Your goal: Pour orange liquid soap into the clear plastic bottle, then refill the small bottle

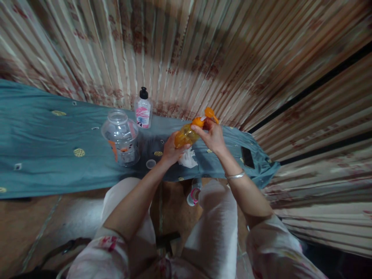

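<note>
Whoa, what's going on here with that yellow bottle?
A person is holding the yellow bottle tilted, its top end toward their right. Their left hand grips its body, and their right hand is up at its orange top. On the blue cloth, a clear jar and a black-capped bottle stand off to the left, and a phone lies to the right.

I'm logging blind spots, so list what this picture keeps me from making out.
Head view:
Yellow bottle: lower end partly covered by the left hand.
Orange top: partly covered by the right hand.
Crumpled white piece: partly hidden by the left hand.
Black-capped bottle: label print too small and blurred.
Sleeves: cut off by the bottom edge.
</note>
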The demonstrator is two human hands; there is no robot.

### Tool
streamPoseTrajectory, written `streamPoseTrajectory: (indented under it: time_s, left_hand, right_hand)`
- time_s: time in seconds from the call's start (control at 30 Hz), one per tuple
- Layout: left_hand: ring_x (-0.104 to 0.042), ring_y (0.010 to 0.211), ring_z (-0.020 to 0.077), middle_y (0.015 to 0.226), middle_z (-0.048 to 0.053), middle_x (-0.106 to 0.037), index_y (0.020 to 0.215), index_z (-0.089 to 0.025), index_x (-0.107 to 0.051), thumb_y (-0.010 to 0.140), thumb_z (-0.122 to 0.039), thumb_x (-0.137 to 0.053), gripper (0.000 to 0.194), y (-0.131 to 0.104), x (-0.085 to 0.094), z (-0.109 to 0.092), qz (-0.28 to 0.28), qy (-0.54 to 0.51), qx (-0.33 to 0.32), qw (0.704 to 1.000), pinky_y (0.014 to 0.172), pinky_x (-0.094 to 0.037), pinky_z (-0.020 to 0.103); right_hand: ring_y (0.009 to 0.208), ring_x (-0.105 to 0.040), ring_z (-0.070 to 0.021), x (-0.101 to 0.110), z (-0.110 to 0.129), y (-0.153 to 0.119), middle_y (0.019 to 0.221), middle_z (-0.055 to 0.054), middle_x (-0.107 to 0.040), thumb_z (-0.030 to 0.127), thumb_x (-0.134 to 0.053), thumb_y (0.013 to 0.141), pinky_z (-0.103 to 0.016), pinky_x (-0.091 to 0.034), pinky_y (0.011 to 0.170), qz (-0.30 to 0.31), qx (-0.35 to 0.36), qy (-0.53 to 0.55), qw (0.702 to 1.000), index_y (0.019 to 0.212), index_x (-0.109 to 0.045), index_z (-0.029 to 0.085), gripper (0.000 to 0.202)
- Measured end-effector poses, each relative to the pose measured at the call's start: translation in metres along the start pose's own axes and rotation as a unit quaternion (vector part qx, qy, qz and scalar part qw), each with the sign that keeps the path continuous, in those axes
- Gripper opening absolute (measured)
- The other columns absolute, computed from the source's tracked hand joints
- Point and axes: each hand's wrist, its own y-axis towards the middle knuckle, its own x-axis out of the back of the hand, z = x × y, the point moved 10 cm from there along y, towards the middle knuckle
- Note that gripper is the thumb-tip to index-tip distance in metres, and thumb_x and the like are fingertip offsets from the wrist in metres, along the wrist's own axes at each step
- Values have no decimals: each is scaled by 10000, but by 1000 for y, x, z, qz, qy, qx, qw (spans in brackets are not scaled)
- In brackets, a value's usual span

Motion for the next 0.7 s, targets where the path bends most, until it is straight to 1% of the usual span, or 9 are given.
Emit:
streamPoseTrajectory:
  time_s: [0.03,0.1,0.2,0.27,0.33,0.47,0.6,0.7]
  left_hand:
    - [-627,869,182,983,25,-665,1049,-209,-534,666,-356,-732,456,0,0,0,-2,0,-1,1000,781,-490,325]
    - [-629,858,181,970,23,-667,1039,-215,-538,668,-359,-729,442,0,0,1,-2,1,0,1000,773,-492,324]
    - [-627,871,189,990,32,-664,1053,-211,-537,663,-364,-728,460,0,0,2,-1,2,10,1000,779,-490,332]
    - [-623,881,191,1005,39,-661,1066,-207,-535,662,-359,-725,472,0,0,1,1,0,14,1000,788,-487,335]
    - [-621,879,189,1004,41,-660,1071,-204,-536,664,-351,-720,470,-1,-1,0,6,-3,15,1000,792,-484,334]
    - [-616,899,196,1015,50,-657,1070,-196,-540,660,-345,-721,472,-1,0,-2,8,-3,14,1000,810,-479,340]
    - [-616,904,193,1024,45,-658,1066,-205,-539,663,-360,-718,467,-1,0,-2,6,-9,12,1000,815,-479,340]
    - [-619,893,193,1014,42,-662,1069,-207,-537,654,-366,-724,482,-1,0,0,5,-6,16,1000,805,-480,337]
  right_hand:
    - [747,-597,-192,0,1,-1,836,-45,-652,609,-638,699,-379,-510,745,-2,-3,-5,1000,888,-627,198,453]
    - [799,-609,-208,-2,3,-3,892,-55,-658,597,-660,684,-396,-518,778,13,0,4,1000,926,-628,203,463]
    - [971,-604,-226,-8,8,-3,1055,-61,-643,580,-647,710,-409,-506,882,71,14,74,995,1025,-610,225,476]
    - [1096,-563,-228,-11,8,-3,1173,-54,-609,584,-611,742,-418,-462,970,111,18,117,987,1086,-591,241,487]
    - [1148,-534,-227,-12,6,-2,1217,-52,-591,596,-587,755,-422,-420,1021,136,15,130,982,1109,-583,244,499]
    - [1081,-566,-226,-13,3,0,1133,-69,-620,609,-584,749,-412,-432,997,153,-2,127,980,1068,-595,224,500]
    - [1007,-584,-212,-14,8,2,1066,-58,-627,595,-609,735,-396,-457,948,178,9,126,976,1015,-600,226,463]
    - [938,-593,-193,-11,10,4,988,-39,-633,559,-631,735,-377,-473,905,158,23,128,979,959,-596,228,401]
